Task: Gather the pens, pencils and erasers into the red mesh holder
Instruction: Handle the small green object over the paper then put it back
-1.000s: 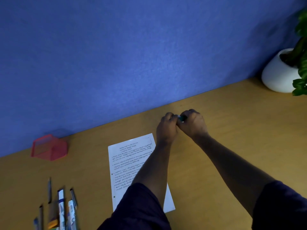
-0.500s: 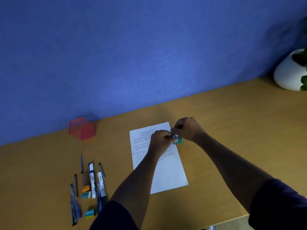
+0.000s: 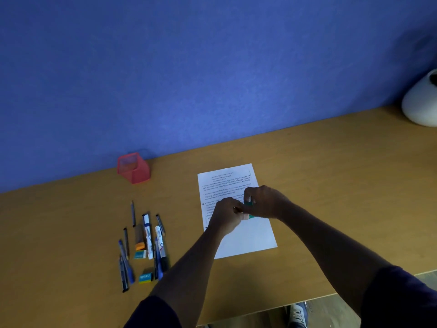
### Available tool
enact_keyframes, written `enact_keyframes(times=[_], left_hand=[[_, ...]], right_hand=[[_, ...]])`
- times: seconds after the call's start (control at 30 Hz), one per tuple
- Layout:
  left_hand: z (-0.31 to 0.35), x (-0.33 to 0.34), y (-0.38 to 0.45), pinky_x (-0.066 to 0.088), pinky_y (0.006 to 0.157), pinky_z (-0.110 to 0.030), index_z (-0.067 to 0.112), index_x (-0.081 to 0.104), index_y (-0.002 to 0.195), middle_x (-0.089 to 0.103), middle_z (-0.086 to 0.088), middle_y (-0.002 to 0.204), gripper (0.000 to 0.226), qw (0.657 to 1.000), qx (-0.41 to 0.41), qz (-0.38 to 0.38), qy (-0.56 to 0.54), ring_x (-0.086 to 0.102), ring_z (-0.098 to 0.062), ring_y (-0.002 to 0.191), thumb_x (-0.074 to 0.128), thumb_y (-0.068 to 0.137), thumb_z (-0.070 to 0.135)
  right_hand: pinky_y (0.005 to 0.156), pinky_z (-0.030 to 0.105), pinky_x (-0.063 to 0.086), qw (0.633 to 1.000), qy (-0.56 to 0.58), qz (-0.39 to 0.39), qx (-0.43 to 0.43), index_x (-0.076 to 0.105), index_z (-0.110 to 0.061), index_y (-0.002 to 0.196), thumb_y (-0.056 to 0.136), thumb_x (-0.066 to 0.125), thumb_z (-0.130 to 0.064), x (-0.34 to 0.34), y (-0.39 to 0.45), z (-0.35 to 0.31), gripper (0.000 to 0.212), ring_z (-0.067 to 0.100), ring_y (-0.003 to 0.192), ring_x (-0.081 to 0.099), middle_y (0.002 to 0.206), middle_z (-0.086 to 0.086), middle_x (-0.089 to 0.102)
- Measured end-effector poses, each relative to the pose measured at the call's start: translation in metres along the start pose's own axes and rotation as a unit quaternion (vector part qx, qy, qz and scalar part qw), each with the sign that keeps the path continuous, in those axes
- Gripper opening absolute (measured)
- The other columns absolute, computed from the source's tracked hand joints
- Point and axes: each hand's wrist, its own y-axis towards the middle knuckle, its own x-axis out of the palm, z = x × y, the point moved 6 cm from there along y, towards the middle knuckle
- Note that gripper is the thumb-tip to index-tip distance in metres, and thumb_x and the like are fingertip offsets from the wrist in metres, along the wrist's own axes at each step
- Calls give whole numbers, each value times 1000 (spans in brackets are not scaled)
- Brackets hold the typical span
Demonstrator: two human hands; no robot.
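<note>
The red mesh holder (image 3: 133, 168) stands upright at the back of the desk by the blue wall. Several pens, pencils and markers (image 3: 147, 235) lie in a loose row at the front left, with teal erasers (image 3: 146, 277) and an orange one (image 3: 139, 245) among them. Over the printed sheet (image 3: 250, 237), my left hand (image 3: 227, 215) and my right hand (image 3: 266, 202) meet, both pinching a small teal eraser (image 3: 248, 204) between the fingertips. Most of that eraser is hidden by my fingers.
A white round plant pot (image 3: 422, 102) sits at the far right against the wall. The desk's front edge (image 3: 307, 300) runs below my arms, with a shoe on the floor beyond it.
The view has swung left and pulled back. My two hands, still together on the teal eraser, have come nearer to me and now hover over the sheet.
</note>
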Motion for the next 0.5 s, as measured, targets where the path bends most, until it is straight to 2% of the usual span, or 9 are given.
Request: enact_keyframes(times=[0.07, 0.13, 0.23, 0.27, 0.33, 0.4, 0.5], left_hand=[[-5, 5, -8, 48, 70, -21, 18, 79, 94, 74, 6, 93, 21, 1000, -9, 0, 0, 66, -10, 83, 86, 75, 23], [-8, 10, -15, 46, 69, -21, 15, 75, 91, 71, 7, 89, 17, 1000, -2, -4, 8, 64, -10, 82, 84, 77, 21], [-7, 18, -28, 42, 66, -21, 16, 69, 82, 63, 9, 81, 14, 999, 23, -1, 24, 59, -9, 76, 82, 79, 21], [-8, 20, -31, 42, 65, -20, 15, 71, 85, 65, 8, 82, 14, 999, 26, 0, 21, 60, -9, 77, 82, 79, 23], [-8, 24, -35, 43, 66, -22, 15, 76, 91, 70, 5, 85, 16, 999, 30, -1, 18, 64, -11, 78, 82, 80, 26], [-8, 29, -39, 41, 63, -19, 17, 77, 88, 71, 7, 81, 14, 999, 36, -5, 14, 64, -8, 74, 82, 80, 27], [-9, 35, -44, 50, 69, -22, 17, 77, 91, 74, 6, 85, 16, 1000, 22, -8, -10, 68, -8, 79, 83, 79, 26]], right_hand=[[56, 24, 44, 997, -78, -13, 2, 58, -25, 106, 88, 46, -65, 10, -4, -3, 46, 11, 70, 60, 86, -6, 66], [62, 29, 51, 994, -101, -27, -1, 56, -22, 112, 92, 46, -60, 21, -8, -3, 44, 16, 75, 62, 95, -1, 70], [62, 29, 46, 994, -85, -63, 15, 55, -24, 111, 94, 45, -56, 34, -17, 0, 38, 14, 74, 60, 95, 0, 69], [61, 28, 44, 993, -74, -83, 30, 55, -26, 109, 94, 44, -56, 38, -19, 2, 35, 12, 72, 59, 92, -2, 67], [61, 30, 47, 989, -28, -134, 61, 55, -30, 103, 94, 44, -53, 43, -24, 5, 27, 13, 67, 63, 85, -7, 64], [63, 33, 52, 981, 11, -180, 71, 58, -27, 104, 97, 43, -46, 47, -28, 6, 25, 20, 68, 70, 83, -7, 63], [62, 29, 43, 982, -35, -181, 42, 59, -21, 109, 101, 36, -43, 52, -31, 3, 32, 16, 75, 62, 91, -4, 63]])
